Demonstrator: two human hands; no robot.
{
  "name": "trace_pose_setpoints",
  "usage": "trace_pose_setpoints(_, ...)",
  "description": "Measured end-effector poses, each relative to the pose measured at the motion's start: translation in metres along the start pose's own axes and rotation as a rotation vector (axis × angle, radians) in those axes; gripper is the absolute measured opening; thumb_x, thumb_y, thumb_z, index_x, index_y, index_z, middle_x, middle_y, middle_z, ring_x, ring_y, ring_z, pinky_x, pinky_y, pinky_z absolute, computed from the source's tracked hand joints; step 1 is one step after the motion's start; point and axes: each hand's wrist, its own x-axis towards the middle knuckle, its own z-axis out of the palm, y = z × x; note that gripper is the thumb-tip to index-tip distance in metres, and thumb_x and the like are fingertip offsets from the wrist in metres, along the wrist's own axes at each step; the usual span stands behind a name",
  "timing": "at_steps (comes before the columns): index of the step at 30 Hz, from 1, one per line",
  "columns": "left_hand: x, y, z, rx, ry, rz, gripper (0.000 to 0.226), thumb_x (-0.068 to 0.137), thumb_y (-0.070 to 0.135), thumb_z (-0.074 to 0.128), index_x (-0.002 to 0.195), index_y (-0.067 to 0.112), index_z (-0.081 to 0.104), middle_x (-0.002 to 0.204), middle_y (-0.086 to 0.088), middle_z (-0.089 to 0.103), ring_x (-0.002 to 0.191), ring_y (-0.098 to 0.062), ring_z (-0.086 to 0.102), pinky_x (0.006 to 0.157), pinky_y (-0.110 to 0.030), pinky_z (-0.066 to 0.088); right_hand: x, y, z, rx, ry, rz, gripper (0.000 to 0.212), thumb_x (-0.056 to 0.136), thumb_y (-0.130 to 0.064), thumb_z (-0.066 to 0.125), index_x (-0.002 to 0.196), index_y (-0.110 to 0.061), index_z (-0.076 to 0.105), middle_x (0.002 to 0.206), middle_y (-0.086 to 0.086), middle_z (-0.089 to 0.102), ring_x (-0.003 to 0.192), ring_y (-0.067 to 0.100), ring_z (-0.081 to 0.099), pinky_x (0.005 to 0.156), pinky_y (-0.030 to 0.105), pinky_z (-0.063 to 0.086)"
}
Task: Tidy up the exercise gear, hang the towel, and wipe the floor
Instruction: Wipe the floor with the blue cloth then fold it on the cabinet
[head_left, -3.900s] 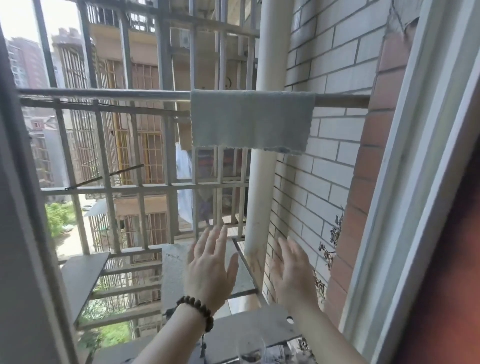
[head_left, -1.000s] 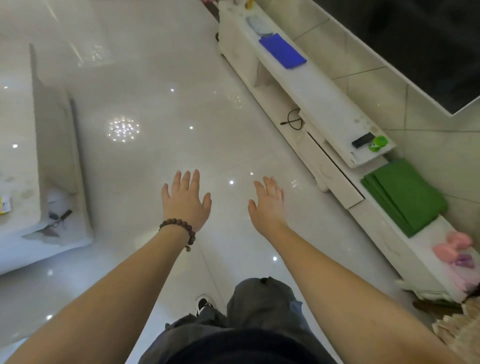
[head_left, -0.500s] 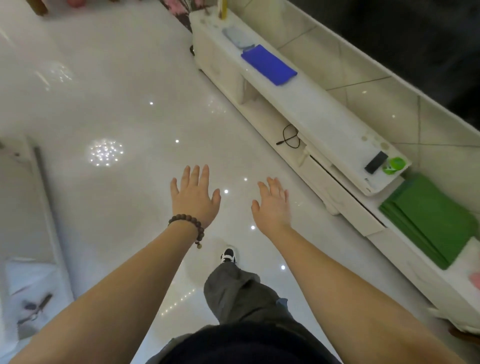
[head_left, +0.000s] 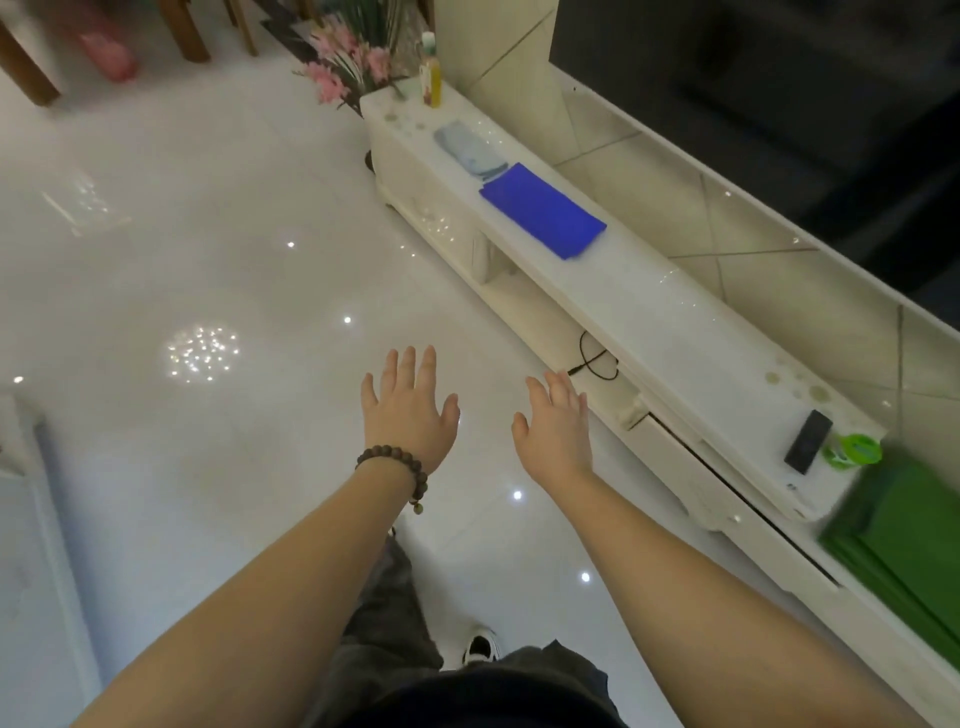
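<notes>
A blue cloth (head_left: 543, 210) lies flat on the long white TV cabinet (head_left: 675, 332), with a folded grey-blue cloth (head_left: 470, 148) just beyond it. A folded green mat (head_left: 904, 545) rests on the cabinet's lower end at the right edge. My left hand (head_left: 410, 405), with a bead bracelet on the wrist, and my right hand (head_left: 556, 426) are stretched out over the glossy white floor (head_left: 208, 260), fingers straight, holding nothing. Both hands are well short of the cloths.
A black remote (head_left: 808, 440) and a green-lidded cup (head_left: 854, 451) sit on the cabinet's near end. A bottle (head_left: 430, 73) and pink flowers (head_left: 353, 62) stand at its far end. A black cable (head_left: 597, 361) hangs below. Wooden chair legs (head_left: 31, 73) stand far left.
Earlier I faced a window with the grey towel hanging on its rail. Since then I have turned into the room and walked along the cabinet; the blue cloth is nearer. Hands stay empty.
</notes>
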Motion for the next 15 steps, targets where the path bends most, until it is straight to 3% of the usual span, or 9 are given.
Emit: trace_pose_setpoints(15,0.37,-0.079,-0.054,0.067,-0.154,0.262,0.066,0.1,0.046,0.027,0.154,0.021,0.0,0.162,-0.005,0.003,0.148,-0.023,0.001,0.12,-0.045,0.008,0.309,-0.1,0.008,-0.018,0.04,0.266,0.051,0.099,-0.026,0.038,0.147,-0.015,0.026,0.158,0.009,0.014,0.147,0.022,0.002,0.119,0.044,0.004)
